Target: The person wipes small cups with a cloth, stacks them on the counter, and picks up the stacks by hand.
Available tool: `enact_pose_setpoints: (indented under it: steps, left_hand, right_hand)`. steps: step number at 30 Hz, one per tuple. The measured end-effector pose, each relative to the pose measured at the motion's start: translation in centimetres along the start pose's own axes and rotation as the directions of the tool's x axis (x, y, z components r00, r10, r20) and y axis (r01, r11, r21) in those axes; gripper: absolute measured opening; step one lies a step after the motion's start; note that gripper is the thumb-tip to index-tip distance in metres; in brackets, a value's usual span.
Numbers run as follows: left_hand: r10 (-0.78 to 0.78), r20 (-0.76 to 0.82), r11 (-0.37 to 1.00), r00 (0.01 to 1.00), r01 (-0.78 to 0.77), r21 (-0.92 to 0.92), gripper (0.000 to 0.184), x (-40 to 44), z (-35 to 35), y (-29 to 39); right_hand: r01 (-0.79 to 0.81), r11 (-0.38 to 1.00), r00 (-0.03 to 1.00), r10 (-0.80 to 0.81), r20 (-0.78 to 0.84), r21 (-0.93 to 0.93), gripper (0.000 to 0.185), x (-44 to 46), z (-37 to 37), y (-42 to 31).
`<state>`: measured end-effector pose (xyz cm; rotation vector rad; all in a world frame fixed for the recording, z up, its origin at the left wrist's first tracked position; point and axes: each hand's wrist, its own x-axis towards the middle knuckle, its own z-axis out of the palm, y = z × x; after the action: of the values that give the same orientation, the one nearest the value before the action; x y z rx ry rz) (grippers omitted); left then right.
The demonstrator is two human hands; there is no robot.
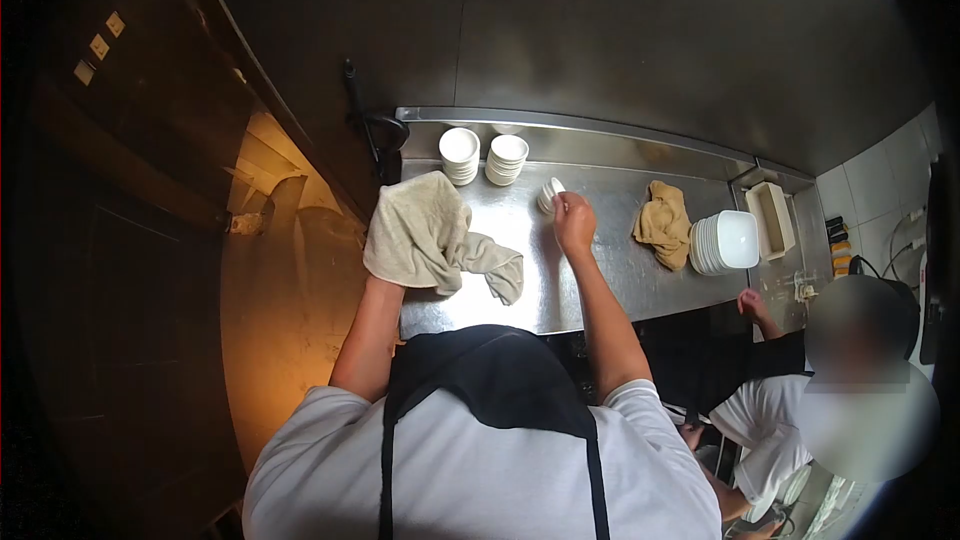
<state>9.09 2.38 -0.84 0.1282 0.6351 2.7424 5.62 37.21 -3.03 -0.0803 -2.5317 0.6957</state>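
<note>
Steel gleams along the counter (pixel 612 240) in the head view, the only angle I've got. A beige cloth (pixel 415 235) drapes right over the left hand, perhaps so fabric rather than skin meets the crockery; whether those fingers are spread or closed underneath, I can't tell.

The right hand (pixel 574 227) has its fingertips drawn together, pinched on small white dishes (pixel 549 194) above mid-counter. Gripping them by the edge probably leaves the insides untouched, though I can't make out how many there are.

Two stacks, a left stack (pixel 460 157) and a right stack (pixel 507 161), stand near the back wall, likely to keep the front free for the arms. Farther right, a crumpled tan cloth (pixel 662 227) lies just beside square white dishes (pixel 724 241), nested, I'd guess, to save room. Beyond them a co-worker's hand (pixel 752 302) hangs near the counter's edge.
</note>
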Motion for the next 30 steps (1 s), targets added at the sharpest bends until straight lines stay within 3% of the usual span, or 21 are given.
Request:
enact_pose_setpoints:
  steps: [1,2,3,5,6,9,11,13,15,18,21,23,26,27,28,30]
  left_hand:
    - [0.048,-0.132,0.998,0.990,-0.042,0.049,0.055,0.0,-0.8,-0.5]
    - [0.033,-0.112,0.997,0.993,-0.041,-0.071,0.054,-0.7,2.6,0.0]
    - [0.067,-0.108,0.996,0.992,-0.060,0.062,0.055,-0.8,3.3,-0.4]
    - [0.132,-0.085,0.941,0.987,-0.098,0.323,0.055,-0.8,4.3,-0.7]
    - [0.122,-0.065,0.934,0.990,-0.093,0.344,0.055,-0.7,4.6,-0.9]
    - [0.093,-0.045,0.921,0.995,-0.069,0.383,0.056,-0.6,4.3,-1.7]
    - [0.102,0.015,0.894,0.995,-0.099,0.436,0.058,-0.3,3.2,-2.5]
    - [0.092,0.060,0.917,0.994,-0.108,0.383,0.060,-0.4,3.0,-2.8]
    - [0.074,0.072,0.952,0.995,-0.092,0.291,0.060,-0.5,3.5,-2.9]
    - [0.113,0.117,0.891,0.987,-0.153,0.428,0.059,-0.2,4.0,-3.4]
    - [0.146,0.120,0.845,0.982,-0.187,0.502,0.055,0.4,3.5,-4.5]
    - [0.192,0.071,0.790,0.979,-0.197,0.581,0.052,0.8,3.0,-6.4]
    - [0.250,0.082,0.497,0.965,-0.201,0.844,0.038,1.4,3.3,-6.4]
    - [0.217,-0.011,0.705,0.976,-0.149,0.694,0.031,1.1,5.0,-5.5]
    - [0.182,-0.106,0.875,0.977,-0.112,0.471,0.025,0.9,6.7,-4.5]
    - [0.035,-0.230,0.998,0.973,-0.044,-0.035,0.019,0.8,7.1,-2.2]
  right_hand:
    - [0.099,0.993,0.993,-0.096,0.066,-0.056,0.012,-0.1,-0.4,-0.1]
    - [0.201,0.974,0.973,-0.186,0.135,-0.105,0.012,-0.3,-0.7,0.2]
    - [0.302,0.942,0.940,-0.269,0.208,-0.147,0.013,-0.4,-0.9,0.4]
    - [0.311,0.941,0.942,-0.287,0.174,-0.130,0.012,-0.3,-1.1,0.2]
    - [0.316,0.941,0.942,-0.296,0.159,-0.121,0.012,-0.4,-1.1,0.1]
    - [0.112,0.994,0.993,-0.111,-0.026,0.002,0.012,0.1,-0.6,-0.1]
    - [-0.160,0.961,0.987,0.163,0.007,0.227,0.013,1.5,0.2,0.9]
    - [-0.443,0.754,0.887,0.446,0.117,0.485,0.016,2.6,1.2,2.3]
    - [-0.648,0.327,0.679,0.657,0.328,0.688,0.020,3.3,1.4,2.9]
    - [-0.708,0.348,0.635,0.694,0.340,0.615,0.023,2.9,0.9,2.2]
    - [-0.460,0.538,0.830,0.543,0.127,0.707,0.025,2.3,-0.5,-1.4]
    - [-0.359,0.599,0.917,0.371,0.149,0.716,0.027,0.9,-3.5,-7.7]
    - [-0.226,0.749,0.956,0.048,0.289,0.622,0.034,-1.6,-4.4,-12.4]
    - [-0.157,0.776,0.957,-0.033,0.288,0.611,0.037,-2.0,-5.3,-14.4]
    - [-0.201,0.787,0.950,0.011,0.312,0.583,0.042,-2.3,-5.2,-14.0]
    - [-0.279,0.805,0.931,0.092,0.354,0.524,0.052,-2.8,-4.4,-12.6]
